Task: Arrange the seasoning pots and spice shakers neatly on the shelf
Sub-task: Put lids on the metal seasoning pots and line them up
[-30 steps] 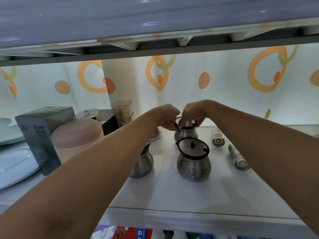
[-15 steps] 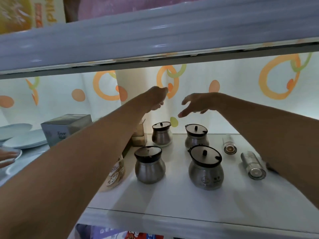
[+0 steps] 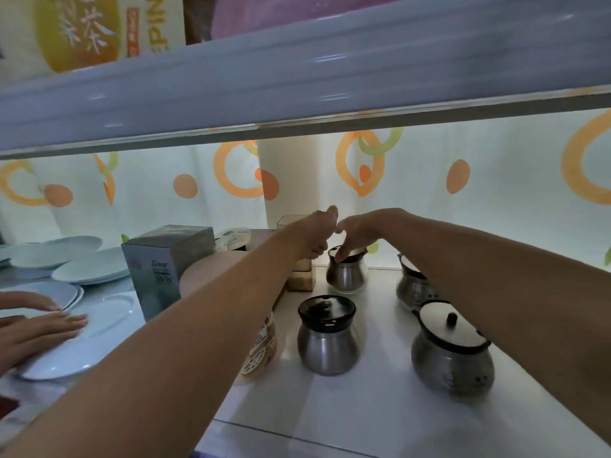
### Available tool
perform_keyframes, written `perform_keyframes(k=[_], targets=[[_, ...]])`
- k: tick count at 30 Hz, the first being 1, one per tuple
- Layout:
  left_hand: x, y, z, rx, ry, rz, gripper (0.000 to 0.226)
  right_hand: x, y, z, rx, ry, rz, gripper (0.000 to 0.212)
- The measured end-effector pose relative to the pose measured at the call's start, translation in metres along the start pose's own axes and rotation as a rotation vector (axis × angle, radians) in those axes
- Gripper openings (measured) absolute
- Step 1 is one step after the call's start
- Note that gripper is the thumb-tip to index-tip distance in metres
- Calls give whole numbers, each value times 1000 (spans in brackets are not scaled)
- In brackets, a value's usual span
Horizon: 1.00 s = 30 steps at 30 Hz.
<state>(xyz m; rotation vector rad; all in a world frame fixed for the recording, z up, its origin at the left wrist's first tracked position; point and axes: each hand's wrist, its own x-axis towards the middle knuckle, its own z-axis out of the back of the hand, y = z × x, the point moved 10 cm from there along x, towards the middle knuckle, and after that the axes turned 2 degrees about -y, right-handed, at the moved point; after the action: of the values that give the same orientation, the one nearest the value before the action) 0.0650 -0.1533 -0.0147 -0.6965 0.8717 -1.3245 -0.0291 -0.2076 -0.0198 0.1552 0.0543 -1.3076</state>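
Seasoning pots (image 3: 327, 345) polished metal bodies by my reading, lids (image 3: 326, 310) glossy dark plastic, shelf (image 3: 363, 408) smooth white with soft sheen, plates (image 3: 89, 269) glossy white glaze, I log grey box (image 3: 162, 259) as smooth satin card

We see the light coming from behind the curtain (image 3: 429, 200), which glows pale and leaves everything in front of it dim. Against the curtain our arms (image 3: 205, 325) read as dark, flat shapes. Below it, the pots (image 3: 327, 338) cast faint, soft shadows toward us on the shelf (image 3: 363, 418), and their lids catch pale glare. Above the curtain the ledge (image 3: 297, 77) is smeared by motion blur, bowed, and streaked with white glints. Down to the curtain's left, the plates (image 3: 89, 269) look soft.
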Motion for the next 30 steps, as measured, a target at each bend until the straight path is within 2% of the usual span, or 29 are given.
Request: perform_keyframes(k=[4, 7, 9, 16, 18, 21, 26, 30], targets=[[11, 4, -6, -1, 11, 7, 59, 5, 5, -7, -29, 33, -6, 88], [11, 11, -12, 9, 29, 45, 67, 10, 5, -8, -32, 19, 5, 109], [10, 15, -16, 33, 39, 59, 75, 13, 3, -11, -33, 28, 11, 115], [-7, 14, -19, 21, 77, 42, 69, -12, 9, -16, -7, 59, -47, 91], [-9, 13, -14, 31, 62, 40, 71, -18, 7, -10, -17, 55, -65, 94], [-13, 11, -10, 48, 59, 37, 71, -26, 7, 4, -16, 85, 10, 112], [-19, 7, -20, 84, 83, 5, 65, -39, 6, -8, -129, 224, 68, 99], [-17, 6, -22, 106, 80, 9, 65, -33, 6, -18, -32, 211, 83, 87]])
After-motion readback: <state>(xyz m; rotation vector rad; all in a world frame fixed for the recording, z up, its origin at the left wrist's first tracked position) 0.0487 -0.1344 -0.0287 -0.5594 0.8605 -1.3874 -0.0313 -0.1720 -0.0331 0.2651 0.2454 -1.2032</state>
